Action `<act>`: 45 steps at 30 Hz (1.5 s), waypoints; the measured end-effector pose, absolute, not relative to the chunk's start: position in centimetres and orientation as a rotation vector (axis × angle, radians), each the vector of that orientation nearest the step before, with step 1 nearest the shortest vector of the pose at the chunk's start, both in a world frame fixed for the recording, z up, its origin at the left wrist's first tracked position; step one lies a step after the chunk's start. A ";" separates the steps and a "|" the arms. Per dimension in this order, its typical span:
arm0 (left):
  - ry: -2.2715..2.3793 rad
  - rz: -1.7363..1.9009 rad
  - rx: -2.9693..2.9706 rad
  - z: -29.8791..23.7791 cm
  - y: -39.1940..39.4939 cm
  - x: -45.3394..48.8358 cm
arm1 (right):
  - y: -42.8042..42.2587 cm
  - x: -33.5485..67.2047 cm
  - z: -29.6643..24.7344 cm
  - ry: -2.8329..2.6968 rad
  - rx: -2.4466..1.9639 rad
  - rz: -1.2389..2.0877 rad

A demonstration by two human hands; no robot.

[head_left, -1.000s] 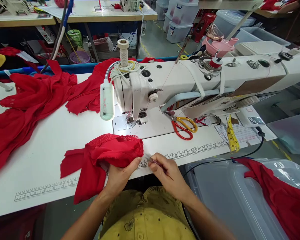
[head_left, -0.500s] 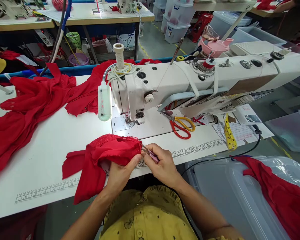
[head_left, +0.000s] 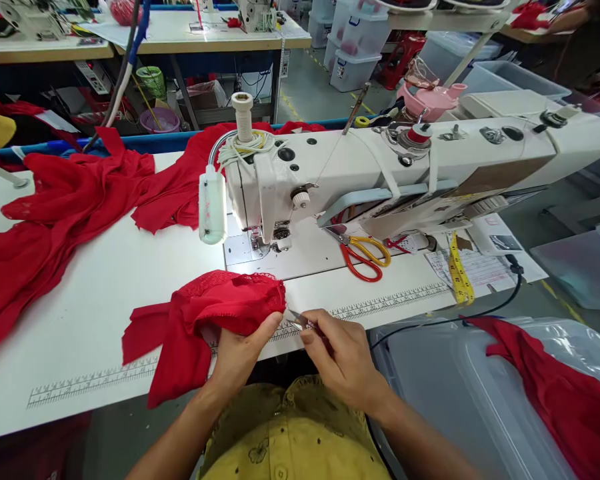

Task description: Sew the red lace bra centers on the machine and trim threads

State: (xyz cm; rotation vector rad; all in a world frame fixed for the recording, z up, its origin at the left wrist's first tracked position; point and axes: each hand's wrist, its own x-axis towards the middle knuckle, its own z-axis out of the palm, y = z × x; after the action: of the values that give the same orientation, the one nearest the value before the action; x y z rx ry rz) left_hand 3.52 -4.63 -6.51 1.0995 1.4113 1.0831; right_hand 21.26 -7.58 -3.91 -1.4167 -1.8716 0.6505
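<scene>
My left hand (head_left: pixel 240 357) grips the right end of a small red lace garment piece (head_left: pixel 205 320) at the near edge of the white sewing table (head_left: pixel 105 293). My right hand (head_left: pixel 343 360) is closed around small thread snips (head_left: pixel 297 319), whose metal tips point at the garment's right corner by my left thumb. The white sewing machine (head_left: pixel 380 173) stands just behind, its needle area above the garment.
A heap of red fabric (head_left: pixel 55 200) covers the table's left and back. Red-and-yellow scissors (head_left: pixel 363 253), a yellow tape measure (head_left: pixel 459 273) and papers lie under the machine's arm. A clear plastic bin (head_left: pixel 455 387) with red cloth sits at my right. Other work tables stand behind.
My right hand went up to the garment's corner with the snips, then drew back slightly to the right and down. The left hand kept its grip on the garment.
</scene>
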 end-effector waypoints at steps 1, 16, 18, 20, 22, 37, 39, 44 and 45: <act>1.421 1.084 1.108 -6.6 -4.6 3.5 | -7.8 21.2 -3.9 -1.925 -1.427 0.558; 1.434 1.077 1.134 -6.2 -4.6 3.6 | -7.8 20.6 -4.5 -1.966 -1.522 0.484; 1.428 1.080 1.151 -6.2 -4.5 3.6 | -7.8 20.5 -4.6 -1.950 -1.525 0.491; 1.427 1.073 1.161 -6.2 -4.5 3.6 | -7.9 20.4 -4.8 -1.923 -1.536 0.528; 1.437 1.069 1.162 -6.3 -4.5 3.5 | -7.9 20.3 -4.8 -1.874 -1.551 0.632; 1.435 1.071 1.186 -6.0 -4.6 3.7 | -8.6 19.6 -5.2 -1.854 -1.571 0.602; 1.451 1.072 1.192 -6.1 -4.7 3.7 | -8.6 19.4 -5.2 -1.806 -1.587 0.657; 1.488 1.051 1.242 -6.3 -4.7 3.6 | -8.7 18.8 -5.2 -1.659 -1.633 0.837; 1.490 1.033 1.259 -6.3 -4.6 3.5 | -8.7 18.7 -5.2 -1.641 -1.641 0.851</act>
State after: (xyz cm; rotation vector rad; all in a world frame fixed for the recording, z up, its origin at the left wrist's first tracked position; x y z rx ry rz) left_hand 3.54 -4.63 -6.26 1.2591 1.4901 1.0330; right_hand 18.71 -8.75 -5.17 -1.6411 -1.6406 0.8515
